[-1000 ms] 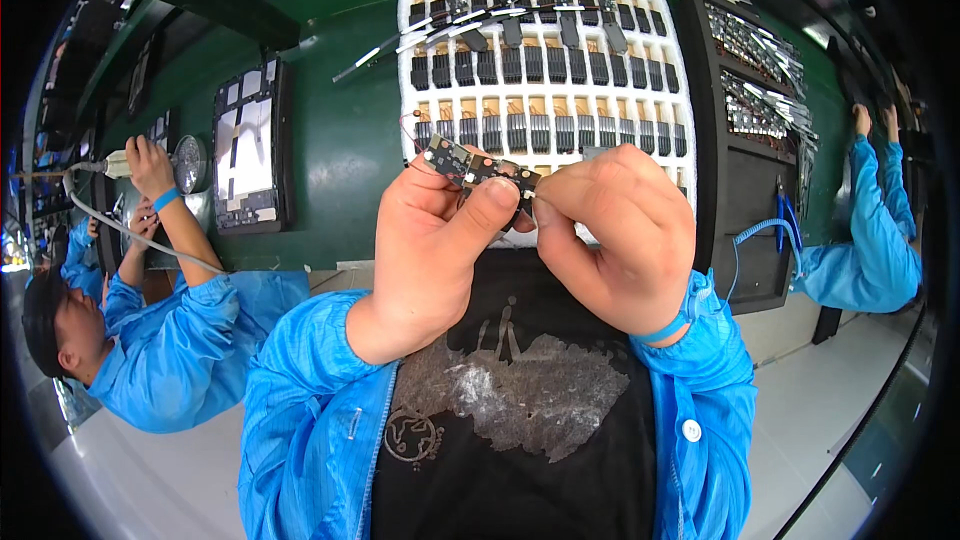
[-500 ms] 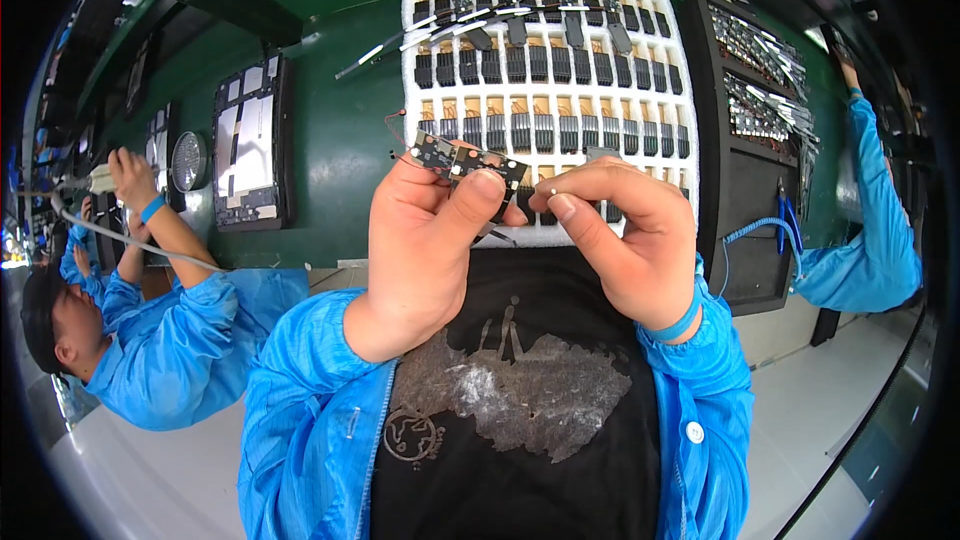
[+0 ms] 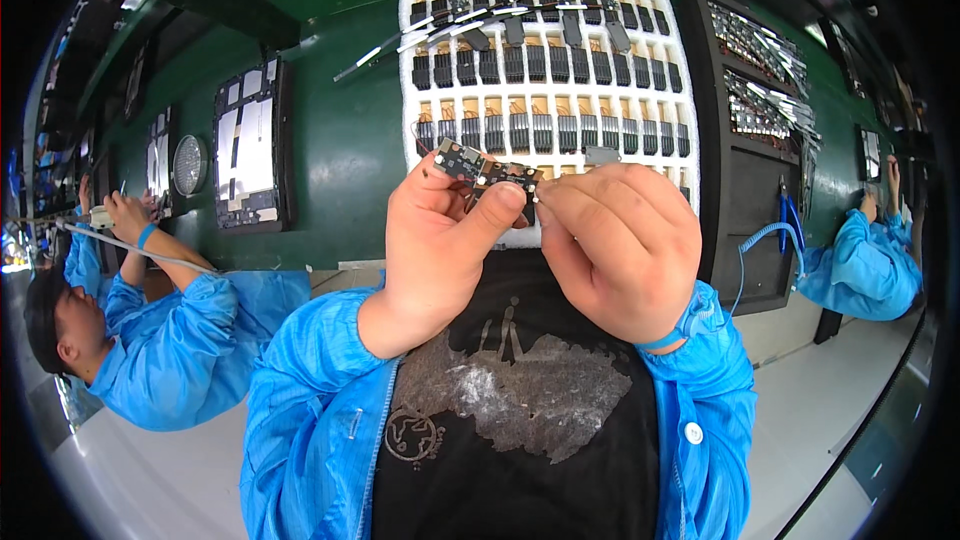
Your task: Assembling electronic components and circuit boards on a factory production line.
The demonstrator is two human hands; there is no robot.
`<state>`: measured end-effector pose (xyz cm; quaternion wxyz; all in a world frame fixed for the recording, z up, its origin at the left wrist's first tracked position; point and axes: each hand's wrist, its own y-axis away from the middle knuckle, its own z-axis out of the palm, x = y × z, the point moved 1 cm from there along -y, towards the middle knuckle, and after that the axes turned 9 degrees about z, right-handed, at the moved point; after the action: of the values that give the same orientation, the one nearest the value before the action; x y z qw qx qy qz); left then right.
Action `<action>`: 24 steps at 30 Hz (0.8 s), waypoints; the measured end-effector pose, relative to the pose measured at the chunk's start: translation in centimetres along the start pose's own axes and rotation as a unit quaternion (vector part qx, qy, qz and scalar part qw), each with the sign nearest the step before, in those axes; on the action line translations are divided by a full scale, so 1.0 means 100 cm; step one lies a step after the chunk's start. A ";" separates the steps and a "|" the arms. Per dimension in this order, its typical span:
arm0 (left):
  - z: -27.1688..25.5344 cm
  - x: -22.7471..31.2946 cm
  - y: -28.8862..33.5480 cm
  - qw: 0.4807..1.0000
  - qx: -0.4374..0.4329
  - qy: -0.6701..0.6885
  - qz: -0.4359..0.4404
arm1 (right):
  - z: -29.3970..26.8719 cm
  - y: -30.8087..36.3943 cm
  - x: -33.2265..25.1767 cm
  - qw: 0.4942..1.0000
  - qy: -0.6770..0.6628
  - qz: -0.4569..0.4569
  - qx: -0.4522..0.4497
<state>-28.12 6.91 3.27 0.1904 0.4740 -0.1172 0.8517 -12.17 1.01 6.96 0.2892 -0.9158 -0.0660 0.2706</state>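
My left hand [image 3: 440,255] is closed on a small black circuit board [image 3: 488,173], thumb on top and fingers beneath. Copper-coloured and white patches dot the board's upper face. At the board's right end, the pinched thumb and forefinger of my right hand [image 3: 630,250] meet its edge. Whatever lies between those fingertips is too small to make out. Just beyond both hands sits a white foam tray [image 3: 408,90] with rows of slots full of black rectangular parts [image 3: 515,63]. Several thin black-and-white strips [image 3: 440,32] lie across its far left part.
Left on the green bench [image 3: 340,155] lies a dark panel with silver plates [image 3: 248,145], beside a round metal dish [image 3: 189,163]. A black rack [image 3: 765,175] with boards, blue pliers [image 3: 784,220] and a coiled blue cord [image 3: 765,232] stands right. Co-workers sit on either side.
My right hand has moved left, bringing its fingertips from just off the board to its right end. My left hand has shifted slightly right with the board. The right co-worker's arms have moved.
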 end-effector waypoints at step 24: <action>-0.005 0.000 -0.001 0.999 -0.025 -0.015 -0.018 | -0.007 -0.003 -0.004 0.976 -0.148 0.142 -0.073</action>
<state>-28.47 7.23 3.05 0.2158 0.4843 -0.1323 0.8375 -12.07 0.78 7.80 0.1667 -0.8845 0.0033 0.4357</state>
